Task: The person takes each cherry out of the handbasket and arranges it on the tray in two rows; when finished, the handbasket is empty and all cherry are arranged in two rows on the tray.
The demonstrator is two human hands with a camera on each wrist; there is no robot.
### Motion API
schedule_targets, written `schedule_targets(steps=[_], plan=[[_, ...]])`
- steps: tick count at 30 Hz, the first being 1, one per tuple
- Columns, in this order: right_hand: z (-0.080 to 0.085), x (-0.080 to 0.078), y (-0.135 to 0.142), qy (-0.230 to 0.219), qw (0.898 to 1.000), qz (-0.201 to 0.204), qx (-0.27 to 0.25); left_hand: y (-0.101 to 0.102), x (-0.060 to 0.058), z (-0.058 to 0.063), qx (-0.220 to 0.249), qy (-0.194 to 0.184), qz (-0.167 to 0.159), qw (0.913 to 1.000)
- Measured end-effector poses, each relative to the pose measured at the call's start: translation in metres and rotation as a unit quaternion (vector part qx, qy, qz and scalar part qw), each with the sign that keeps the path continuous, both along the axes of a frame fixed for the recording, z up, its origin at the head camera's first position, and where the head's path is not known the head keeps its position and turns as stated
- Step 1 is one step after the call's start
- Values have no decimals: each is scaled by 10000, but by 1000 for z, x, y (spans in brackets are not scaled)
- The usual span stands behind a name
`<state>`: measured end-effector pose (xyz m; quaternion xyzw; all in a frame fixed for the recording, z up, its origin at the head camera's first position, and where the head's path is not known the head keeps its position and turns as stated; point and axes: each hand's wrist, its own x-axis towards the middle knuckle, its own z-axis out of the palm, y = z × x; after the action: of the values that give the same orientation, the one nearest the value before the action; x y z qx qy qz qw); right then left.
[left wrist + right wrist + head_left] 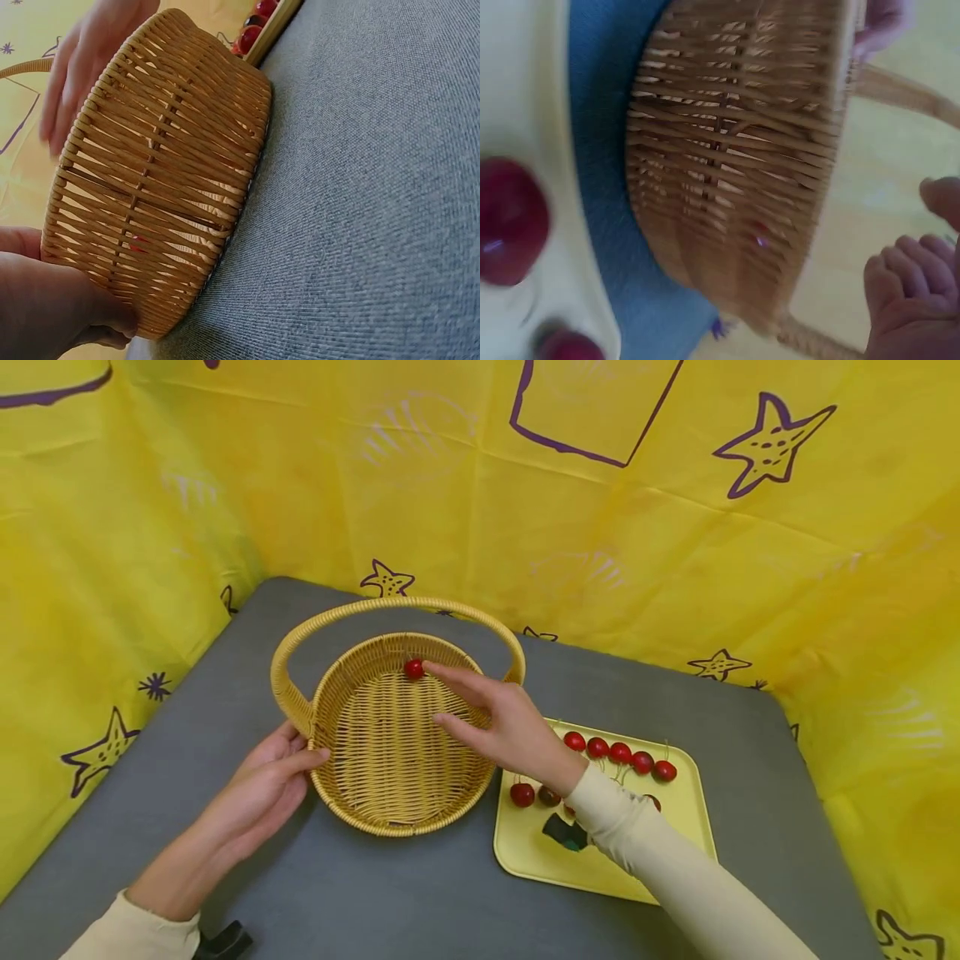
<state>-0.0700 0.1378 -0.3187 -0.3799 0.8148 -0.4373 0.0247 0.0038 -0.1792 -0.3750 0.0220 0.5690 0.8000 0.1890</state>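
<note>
My left hand (262,785) grips the left rim of a round wicker basket (401,827), thumb over the edge below the handle's base. Inside the basket, by its far wall, lies a red cherry (414,669). Through the weave it shows as a red spot in both wrist views. Over the basket's right side reaches my right hand (517,727), thumb and index finger apart. Its index fingertip overlaps the cherry's edge in the head view, while in the right wrist view the hand (915,292) is above the rim with nothing between thumb and fingers.
A pale yellow tray (600,868) stands right of the basket with several stemmed cherries (619,752), some hidden under my right forearm. The basket's tall handle (405,602) arches over its far side. A yellow patterned cloth (465,485) hangs behind the grey table (360,893).
</note>
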Motion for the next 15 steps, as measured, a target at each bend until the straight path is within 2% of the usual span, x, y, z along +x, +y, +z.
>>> schedule_targets(steps=[4,8,12,15], plan=[[-9,-19,-25,-373,9988,-142,289,1,0,0,32,17,3,10000],[-18,-30,-43,-588,9965,-403,443,0,1,0,41,2,-17,10000],[-29,-39,-55,-747,9930,-747,529,0,1,2,23,-32,-35,10000],[-35,-45,-61,-699,9899,-951,785,0,1,3,9,-42,-14,10000]])
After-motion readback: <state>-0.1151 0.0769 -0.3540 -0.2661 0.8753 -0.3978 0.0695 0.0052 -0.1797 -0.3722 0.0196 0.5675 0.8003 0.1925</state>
